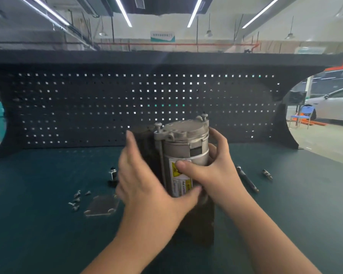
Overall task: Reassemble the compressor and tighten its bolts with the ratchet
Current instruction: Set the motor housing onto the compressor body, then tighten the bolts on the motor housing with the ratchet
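Note:
The grey metal compressor [186, 143] stands upright in the middle of the bench, with a yellow and white label on its side and long bolts [158, 125] sticking up from its top cover. My right hand [212, 175] wraps around the body from the right, thumb across the label. My left hand [147, 182] lies against the left side with fingers straight and the thumb under the label. A dark ratchet handle [247, 179] lies on the mat to the right.
Several loose screws [76, 199] and a flat metal cover plate [101, 205] lie left of the compressor. A socket [112, 173] stands nearby, a small bit [267, 174] lies far right. A black pegboard [107, 107] backs the green mat [38, 224].

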`<control>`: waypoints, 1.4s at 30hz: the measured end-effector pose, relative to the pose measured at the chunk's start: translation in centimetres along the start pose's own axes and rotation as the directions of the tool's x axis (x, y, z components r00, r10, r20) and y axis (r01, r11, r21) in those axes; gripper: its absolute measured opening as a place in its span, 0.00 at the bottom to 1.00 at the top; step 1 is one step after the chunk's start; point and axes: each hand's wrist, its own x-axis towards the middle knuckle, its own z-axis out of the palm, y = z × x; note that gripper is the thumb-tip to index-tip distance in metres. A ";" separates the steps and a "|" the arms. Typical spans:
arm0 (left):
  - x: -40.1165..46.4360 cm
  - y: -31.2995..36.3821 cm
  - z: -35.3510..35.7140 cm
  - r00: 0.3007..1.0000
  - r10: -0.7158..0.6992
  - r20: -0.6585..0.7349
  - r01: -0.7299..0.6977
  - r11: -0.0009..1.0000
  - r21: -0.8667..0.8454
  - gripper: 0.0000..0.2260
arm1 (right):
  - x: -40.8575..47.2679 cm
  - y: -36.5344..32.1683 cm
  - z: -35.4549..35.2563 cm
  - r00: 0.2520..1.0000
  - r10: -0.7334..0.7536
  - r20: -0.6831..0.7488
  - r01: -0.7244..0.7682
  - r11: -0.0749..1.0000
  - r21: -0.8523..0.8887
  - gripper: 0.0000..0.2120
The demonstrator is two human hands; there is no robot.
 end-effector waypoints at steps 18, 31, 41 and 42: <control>8.3 3.6 -3.8 0.871 0.223 0.438 -0.343 0.914 0.218 0.27 | 1.3 3.9 -9.8 0.693 0.559 -0.455 -0.618 0.135 -0.775 0.17; 6.5 3.7 -2.5 0.952 0.141 0.272 -0.237 0.900 0.366 0.21 | 2.3 1.7 -7.4 0.835 0.225 -0.502 -0.413 0.858 -0.304 0.06; 10.1 4.2 -0.8 0.844 0.066 0.533 -0.237 0.937 0.259 0.25 | 6.9 -10.5 -4.7 0.896 -0.430 -0.111 0.341 0.827 -0.447 0.22; 10.6 4.3 -0.9 0.829 0.030 0.558 -0.217 0.938 0.272 0.29 | 7.0 -10.6 -4.8 0.899 -0.435 -0.053 0.352 0.788 -0.505 0.23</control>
